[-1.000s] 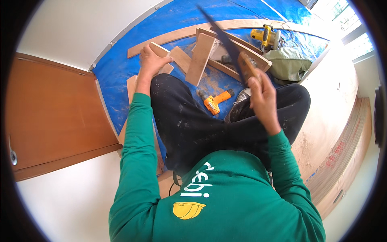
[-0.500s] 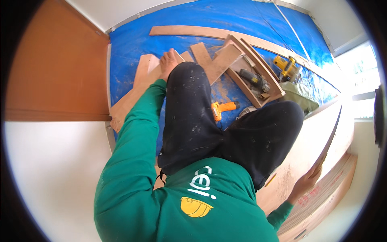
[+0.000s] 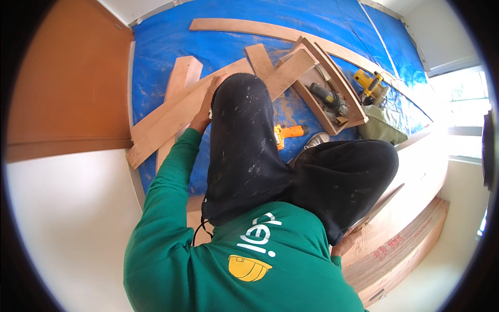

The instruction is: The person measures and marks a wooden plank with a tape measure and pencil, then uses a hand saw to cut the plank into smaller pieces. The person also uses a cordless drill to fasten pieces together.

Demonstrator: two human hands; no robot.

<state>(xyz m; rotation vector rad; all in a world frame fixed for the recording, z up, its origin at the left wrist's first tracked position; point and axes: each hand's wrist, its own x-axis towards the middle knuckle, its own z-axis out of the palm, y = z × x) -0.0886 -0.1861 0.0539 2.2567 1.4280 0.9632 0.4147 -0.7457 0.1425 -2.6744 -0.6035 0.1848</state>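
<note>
My left hand (image 3: 206, 107) is beside my left knee, closed at the edge of a long flat wooden board (image 3: 174, 112); my knee hides some of the fingers. A second board lies crossed against that one, and a thicker wooden piece (image 3: 183, 73) sits behind them. Low on the right, my right hand (image 3: 348, 243) is close to my right thigh. It is closed round the handle end of what looks like a handsaw (image 3: 385, 198), its narrow dark blade slanting up and away over a pale wooden panel. The thigh partly covers that grip.
An orange cordless drill (image 3: 289, 133) lies between my legs on the blue tarp (image 3: 161, 39). Beyond is a wooden tray (image 3: 358, 117) with an angle grinder (image 3: 328, 98). A yellow power tool (image 3: 369, 86), a green bag (image 3: 385, 124) and stacked plywood sheets (image 3: 397, 247) are right.
My right hand has drawn the saw in from the far right toward my thigh, lowering it. My left hand has slid down beside the knee, and the boards there have shifted.
</note>
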